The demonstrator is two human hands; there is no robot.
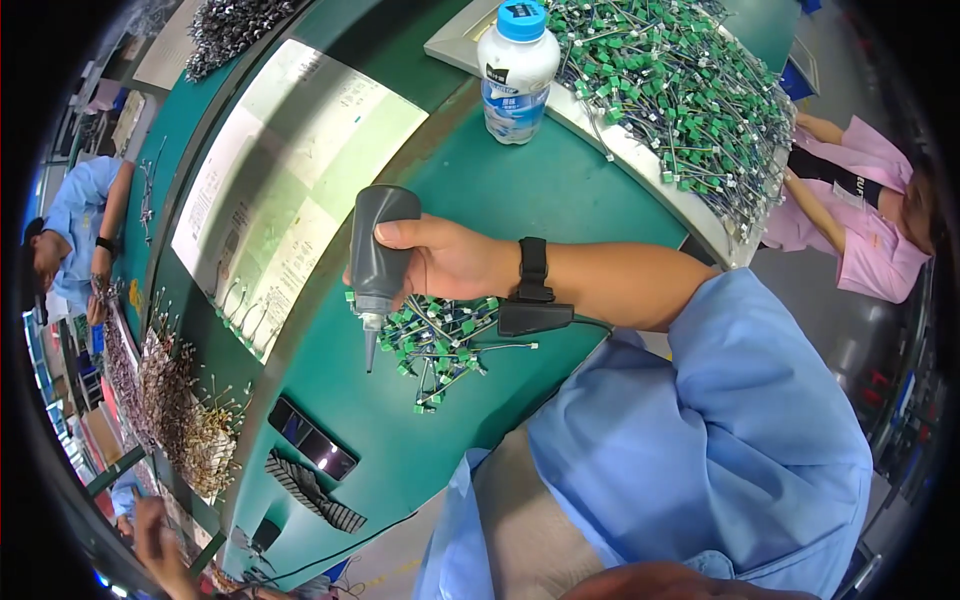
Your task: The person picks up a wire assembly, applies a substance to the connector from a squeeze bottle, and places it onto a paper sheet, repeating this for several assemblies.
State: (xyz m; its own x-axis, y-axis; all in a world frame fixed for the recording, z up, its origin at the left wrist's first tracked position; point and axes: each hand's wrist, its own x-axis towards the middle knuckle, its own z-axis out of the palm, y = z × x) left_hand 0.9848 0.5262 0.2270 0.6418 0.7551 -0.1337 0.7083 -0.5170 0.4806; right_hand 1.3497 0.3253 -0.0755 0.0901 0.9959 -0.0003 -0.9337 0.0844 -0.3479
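Observation:
My right hand [450,255] is wrapped round a dark grey squeeze bottle [382,245] with the thumb across its side. The bottle is nearly upside down, its pale collar and thin nozzle pointing down at the green tabletop. Just beside and below the hand lies a loose pile of short wired connectors [440,345] with green bodies and white ends. A black strap [533,268] with a small black box sits on my right wrist. My left hand cannot be made out in this view.
A large heap of green connectors [660,90] fills a white tray at the upper right, beside a blue-capped drink bottle [518,75]. Printed sheets [300,160] lie at the left, with a phone [312,438] and striped strap [315,492] nearer. Co-workers sit on both sides.

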